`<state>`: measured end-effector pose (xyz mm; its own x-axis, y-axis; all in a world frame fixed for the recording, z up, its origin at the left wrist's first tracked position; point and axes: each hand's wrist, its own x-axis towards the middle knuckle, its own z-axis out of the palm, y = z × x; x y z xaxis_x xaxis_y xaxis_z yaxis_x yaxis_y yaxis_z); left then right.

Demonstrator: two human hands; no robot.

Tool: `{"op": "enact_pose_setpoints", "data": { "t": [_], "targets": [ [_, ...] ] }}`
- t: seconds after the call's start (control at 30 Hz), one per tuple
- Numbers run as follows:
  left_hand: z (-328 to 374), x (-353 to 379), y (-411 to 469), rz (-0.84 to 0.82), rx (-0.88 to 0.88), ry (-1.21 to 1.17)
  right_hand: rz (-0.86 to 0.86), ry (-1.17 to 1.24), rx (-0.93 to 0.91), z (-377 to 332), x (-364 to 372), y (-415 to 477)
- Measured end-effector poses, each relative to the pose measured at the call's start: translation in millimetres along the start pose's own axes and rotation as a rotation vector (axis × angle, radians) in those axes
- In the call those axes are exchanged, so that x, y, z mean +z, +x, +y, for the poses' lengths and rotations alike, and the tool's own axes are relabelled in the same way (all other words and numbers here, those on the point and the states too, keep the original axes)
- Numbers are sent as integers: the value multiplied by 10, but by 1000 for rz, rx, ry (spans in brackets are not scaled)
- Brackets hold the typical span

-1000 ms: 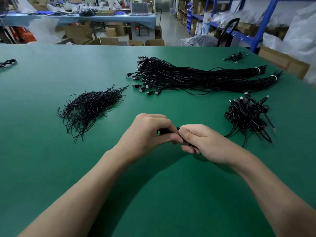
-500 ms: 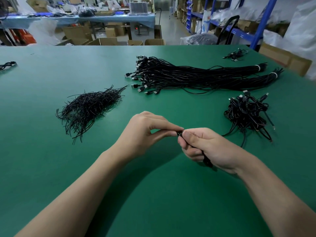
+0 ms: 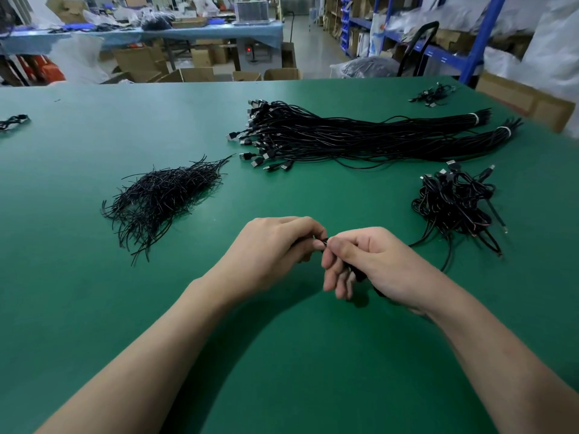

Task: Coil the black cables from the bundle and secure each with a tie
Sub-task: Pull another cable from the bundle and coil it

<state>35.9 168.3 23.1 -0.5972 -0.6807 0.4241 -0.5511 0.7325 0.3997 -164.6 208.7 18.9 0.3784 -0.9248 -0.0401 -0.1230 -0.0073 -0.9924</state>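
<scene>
The biggest thing is the green tabletop [image 3: 94, 308]. It is flat and smooth and looks like a soft mat. Behind it stand blue metal shelves [image 3: 482, 36] and brown cardboard boxes [image 3: 526, 98]. Any writing back there is too blurry to read.

On the far part of the tabletop lies the long bundle [image 3: 360, 136] of black cables. The cables are thin, round and shiny. They lie side by side, with square plugs fanned out at the left end. At the right end, two white bands [image 3: 474, 118] hold them tight.

To the left, nearer the person, is a fuzzy heap of short black ties [image 3: 163, 195], thin like wires and sticking out every way. To the right is a lumpy pile of coiled cables [image 3: 454, 205], all loops and plugs, just beside the right hand.

The two hands meet in the middle, in front of the bundle and well apart from it. The right hand [image 3: 369, 261] has its fingers curled round a black cable [image 3: 360, 275], which peeks out under the palm. The left hand [image 3: 275, 249] is curled too. Its finger and thumb pinch a tiny black bit [image 3: 326, 241] sticking up between the hands, and the right thumb and finger pinch it as well. I cannot tell if that bit is a tie or the cable's end.
</scene>
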Motion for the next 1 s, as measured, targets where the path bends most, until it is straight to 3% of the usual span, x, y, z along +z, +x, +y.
{"op": "enact_pose_setpoints", "data": {
  "t": [0.2, 0.3, 0.47, 0.57, 0.87, 1.0],
  "targets": [
    [13, -5, -19, -27, 12, 27, 262, -358, -133, 29, -30, 2],
    [29, -5, -23, -33, 7, 11, 226, -467, -93, 55, -65, -3],
    [33, -25, -18, -31, -24, -95, 0, -171, 49, 65, -54, -37],
    [41, -53, -14, -5, -28, -116, -107, -138, 99, 28, -38, -56],
    [91, -87, -18, 74, 22, -61, -237, 157, 156, 36, -57, -110],
    [97, -90, -19, 97, 36, -68, -210, 205, 171, 48, -68, -127]
  ]
}}
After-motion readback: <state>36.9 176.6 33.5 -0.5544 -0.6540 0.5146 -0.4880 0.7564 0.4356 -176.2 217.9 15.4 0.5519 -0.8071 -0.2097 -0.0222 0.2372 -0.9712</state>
